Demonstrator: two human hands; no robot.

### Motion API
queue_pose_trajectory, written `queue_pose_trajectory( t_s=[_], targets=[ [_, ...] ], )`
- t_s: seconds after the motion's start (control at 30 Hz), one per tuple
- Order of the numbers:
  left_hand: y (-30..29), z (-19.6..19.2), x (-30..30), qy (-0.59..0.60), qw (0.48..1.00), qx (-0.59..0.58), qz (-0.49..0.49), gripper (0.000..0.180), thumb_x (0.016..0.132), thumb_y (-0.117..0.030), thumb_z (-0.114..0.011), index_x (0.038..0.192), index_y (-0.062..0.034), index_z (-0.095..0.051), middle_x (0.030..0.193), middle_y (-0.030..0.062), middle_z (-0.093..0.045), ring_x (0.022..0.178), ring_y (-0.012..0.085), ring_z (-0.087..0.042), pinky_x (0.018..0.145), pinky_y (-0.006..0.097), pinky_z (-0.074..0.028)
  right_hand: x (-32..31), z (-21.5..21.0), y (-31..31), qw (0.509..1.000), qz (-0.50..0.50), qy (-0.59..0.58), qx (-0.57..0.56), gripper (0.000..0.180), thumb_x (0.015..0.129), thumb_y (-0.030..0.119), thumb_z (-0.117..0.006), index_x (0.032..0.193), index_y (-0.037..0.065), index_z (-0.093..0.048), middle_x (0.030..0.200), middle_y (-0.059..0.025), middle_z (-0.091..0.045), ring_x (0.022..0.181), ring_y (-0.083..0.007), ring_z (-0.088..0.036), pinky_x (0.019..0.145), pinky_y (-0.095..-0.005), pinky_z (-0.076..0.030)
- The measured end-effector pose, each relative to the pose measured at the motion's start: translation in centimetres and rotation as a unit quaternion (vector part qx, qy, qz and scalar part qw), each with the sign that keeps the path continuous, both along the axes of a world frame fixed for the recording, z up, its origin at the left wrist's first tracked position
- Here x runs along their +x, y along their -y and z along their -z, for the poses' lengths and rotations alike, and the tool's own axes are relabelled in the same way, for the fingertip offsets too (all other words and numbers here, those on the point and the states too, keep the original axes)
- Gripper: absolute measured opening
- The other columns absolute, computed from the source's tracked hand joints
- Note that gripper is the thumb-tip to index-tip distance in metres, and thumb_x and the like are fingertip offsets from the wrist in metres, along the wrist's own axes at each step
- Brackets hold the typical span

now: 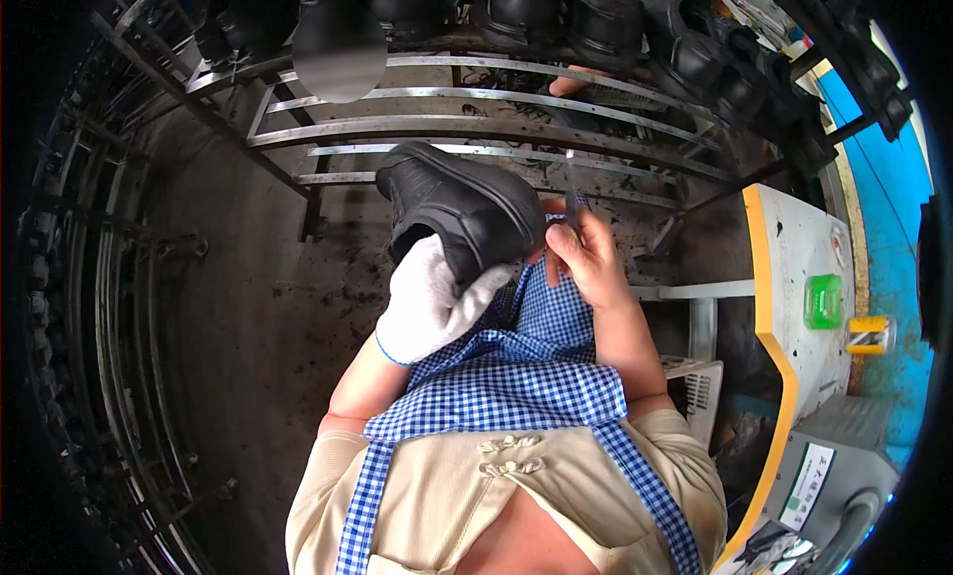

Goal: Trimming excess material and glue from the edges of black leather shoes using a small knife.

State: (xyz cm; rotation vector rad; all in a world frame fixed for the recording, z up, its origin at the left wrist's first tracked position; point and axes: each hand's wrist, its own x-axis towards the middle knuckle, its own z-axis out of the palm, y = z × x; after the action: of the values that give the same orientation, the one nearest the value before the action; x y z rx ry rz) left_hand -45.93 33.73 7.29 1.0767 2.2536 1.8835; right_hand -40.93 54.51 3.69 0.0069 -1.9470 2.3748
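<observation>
A black shoe point(462, 203) is held up in front of my lap, tilted, with its sole edge toward the upper right. My left hand point(432, 307), in a white knit glove, grips it at the collar, the fingers partly inside the opening. My bare right hand point(584, 252) is at the shoe's right end, its fingers closed round a slim, knife-like tool point(571, 183). That tool points up and away from me, its narrow blade beside the shoe. Whether the right fingertips touch the shoe cannot be made out.
A metal rack point(447, 133) crosses ahead, with several black shoes point(521, 9) along its top. More racks point(139, 327) stand at left. On the right is a yellow-edged white table point(794, 267) with a green container point(823, 302) and a grey machine point(834, 466). A white crate point(703, 391) sits beneath.
</observation>
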Motion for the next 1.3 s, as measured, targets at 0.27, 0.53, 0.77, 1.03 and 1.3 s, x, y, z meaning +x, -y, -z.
queue_pose_trajectory(
  t_s=[0.27,0.53,0.77,1.03,1.3],
  targets=[
    [-0.3,2.7,0.8,-0.308,0.909,-0.271,0.072,0.028,0.073,-0.025,-0.074,0.089,-0.0022,-0.067,0.087,0.0101,-0.066,0.074,0.0263,-0.064,0.062,0.037,-0.052,0.6,5.6,-0.4,0.973,-0.110,0.125,-0.158,0.055,0.088,0.031,-0.066,0.133,0.006,-0.048,0.118,-0.0065,-0.061,0.101,-0.0152,-0.061,0.082,-0.0276,-0.052],
    [3.7,1.0,-0.5,0.072,0.965,0.189,-0.165,0.052,0.086,-0.009,-0.066,0.132,-0.0018,-0.046,0.128,0.0172,-0.053,0.111,0.0257,-0.056,0.095,0.037,-0.046,2.0,10.5,1.6,0.881,-0.184,0.002,-0.435,0.072,0.093,0.046,-0.051,0.147,0.006,-0.026,0.143,-0.0185,-0.039,0.123,-0.0304,-0.050,0.103,-0.0361,-0.043],
    [3.1,2.2,-2.6,0.325,0.858,0.385,-0.097,0.059,0.082,-0.006,-0.069,0.134,-0.0023,-0.039,0.118,0.0100,-0.054,0.109,0.0203,-0.054,0.096,0.033,-0.046,2.5,12.9,0.8,0.930,-0.134,0.145,-0.309,0.055,0.093,0.037,-0.057,0.136,0.005,-0.044,0.123,-0.0134,-0.057,0.101,-0.0187,-0.058,0.084,-0.0283,-0.048],
    [4.2,0.4,-2.5,0.157,0.975,0.156,-0.030,0.067,0.068,-0.022,-0.083,0.124,0.0017,-0.055,0.116,0.0126,-0.059,0.108,0.0207,-0.057,0.097,0.032,-0.045,0.3,5.0,-0.1,0.996,0.044,0.016,0.071,0.017,0.092,0.011,-0.060,0.103,-0.001,-0.065,0.077,-0.0026,-0.063,0.052,-0.0030,-0.046,0.048,-0.0173,-0.035],
    [3.5,0.6,-1.5,0.227,0.970,0.063,0.064,0.070,0.066,-0.027,-0.085,0.123,0.0023,-0.056,0.114,0.0126,-0.061,0.105,0.0192,-0.059,0.094,0.032,-0.046,-1.3,-7.0,2.5,0.909,-0.032,-0.259,0.326,0.020,0.078,-0.001,-0.071,0.098,0.000,-0.070,0.077,-0.0061,-0.061,0.063,-0.0119,-0.056,0.056,-0.0230,-0.045]
  ],
)
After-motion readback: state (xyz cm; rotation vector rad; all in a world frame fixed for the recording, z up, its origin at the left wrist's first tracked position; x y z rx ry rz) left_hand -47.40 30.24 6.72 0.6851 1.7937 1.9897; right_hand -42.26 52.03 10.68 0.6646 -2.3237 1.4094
